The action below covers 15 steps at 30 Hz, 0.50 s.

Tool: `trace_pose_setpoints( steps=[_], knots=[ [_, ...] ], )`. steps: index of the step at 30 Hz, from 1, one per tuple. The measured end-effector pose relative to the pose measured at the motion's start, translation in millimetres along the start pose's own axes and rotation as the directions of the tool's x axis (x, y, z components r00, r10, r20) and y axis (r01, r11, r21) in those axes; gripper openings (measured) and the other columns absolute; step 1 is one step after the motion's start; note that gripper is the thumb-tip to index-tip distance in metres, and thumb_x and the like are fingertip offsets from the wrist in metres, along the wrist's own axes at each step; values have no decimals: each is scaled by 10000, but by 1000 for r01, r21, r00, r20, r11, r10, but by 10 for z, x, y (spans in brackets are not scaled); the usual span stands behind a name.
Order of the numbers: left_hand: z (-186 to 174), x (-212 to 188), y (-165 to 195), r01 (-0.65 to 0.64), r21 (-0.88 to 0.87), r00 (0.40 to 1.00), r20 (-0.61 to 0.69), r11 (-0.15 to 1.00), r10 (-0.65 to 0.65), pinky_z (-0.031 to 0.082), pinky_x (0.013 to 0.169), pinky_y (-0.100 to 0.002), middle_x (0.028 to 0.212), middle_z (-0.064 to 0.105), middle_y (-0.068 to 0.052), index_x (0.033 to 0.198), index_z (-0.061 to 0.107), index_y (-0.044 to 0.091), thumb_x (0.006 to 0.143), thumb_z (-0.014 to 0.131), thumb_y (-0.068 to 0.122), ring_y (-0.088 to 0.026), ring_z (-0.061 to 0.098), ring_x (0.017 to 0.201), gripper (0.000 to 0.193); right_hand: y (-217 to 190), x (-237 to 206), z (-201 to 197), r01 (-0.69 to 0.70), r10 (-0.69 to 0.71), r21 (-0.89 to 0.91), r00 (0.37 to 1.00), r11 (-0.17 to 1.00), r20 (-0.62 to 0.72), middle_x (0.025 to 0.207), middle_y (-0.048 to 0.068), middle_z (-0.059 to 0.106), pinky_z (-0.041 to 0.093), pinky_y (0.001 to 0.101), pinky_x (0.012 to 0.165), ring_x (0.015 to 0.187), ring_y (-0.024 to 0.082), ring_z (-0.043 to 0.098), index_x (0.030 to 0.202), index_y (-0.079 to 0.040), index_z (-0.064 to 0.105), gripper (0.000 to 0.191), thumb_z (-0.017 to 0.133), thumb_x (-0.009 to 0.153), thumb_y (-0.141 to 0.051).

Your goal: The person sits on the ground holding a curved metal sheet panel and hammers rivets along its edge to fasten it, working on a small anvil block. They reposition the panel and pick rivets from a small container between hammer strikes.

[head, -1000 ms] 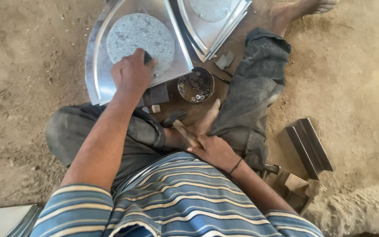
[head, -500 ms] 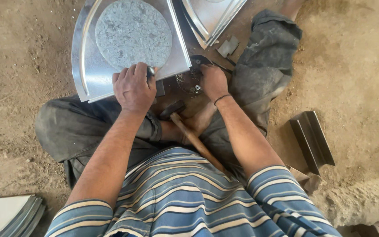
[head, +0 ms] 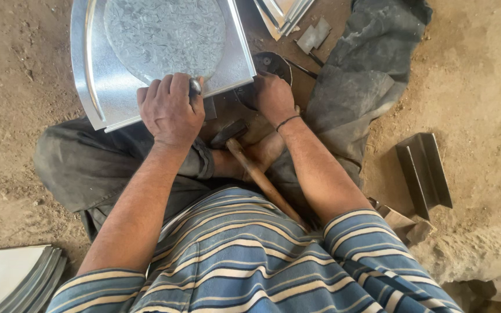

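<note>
My left hand [head: 170, 108] presses on the near edge of a curved galvanised sheet-metal piece [head: 152, 52], its fingers closed around a small dark tool at that edge. To the right of it, my right hand [head: 272, 95] reaches into a small round dark bowl [head: 273, 65] just off the sheet's right corner; what its fingers hold is hidden. A hammer with a wooden handle [head: 256, 174] lies across my lap, head pointing towards the sheet, touched by neither hand.
More bent sheet-metal pieces [head: 282, 14] lie at the top, with small offcuts [head: 314, 36] beside them. A folded metal channel [head: 424, 171] rests on the sandy ground at right. Stacked sheets [head: 13, 278] sit at the lower left.
My right hand let go of the hammer handle and moved up to the dark bowl. The hammer stayed in my lap. My left hand kept its place on the sheet's near edge.
</note>
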<state>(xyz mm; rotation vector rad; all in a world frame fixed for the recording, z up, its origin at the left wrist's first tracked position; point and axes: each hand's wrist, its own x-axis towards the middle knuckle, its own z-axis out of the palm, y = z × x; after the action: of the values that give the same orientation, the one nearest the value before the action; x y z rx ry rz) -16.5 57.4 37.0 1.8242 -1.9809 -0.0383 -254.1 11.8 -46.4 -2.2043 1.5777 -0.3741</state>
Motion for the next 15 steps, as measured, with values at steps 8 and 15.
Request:
trace_pose_setpoints(
  steps=[8,15],
  knots=[
    [34,-2,-11,-18,10,1000,-13,1000,18,405,750,-396,801,599,14,928,604,149,1053,722,309,-204,579,751,235,-75,68,-16,-86,86,10,994,996,62,901,178,733,580,482,681,809,397,711,914,-49,724,130,713,883,-174],
    [14,1,10,-11,-8,1000,-21,1000,11,412,754,-409,817,618,5,929,608,144,1031,733,305,-221,596,773,228,-125,84,53,-122,125,-43,988,992,86,878,208,718,572,502,715,822,404,699,885,-37,723,212,721,879,-248]
  ],
)
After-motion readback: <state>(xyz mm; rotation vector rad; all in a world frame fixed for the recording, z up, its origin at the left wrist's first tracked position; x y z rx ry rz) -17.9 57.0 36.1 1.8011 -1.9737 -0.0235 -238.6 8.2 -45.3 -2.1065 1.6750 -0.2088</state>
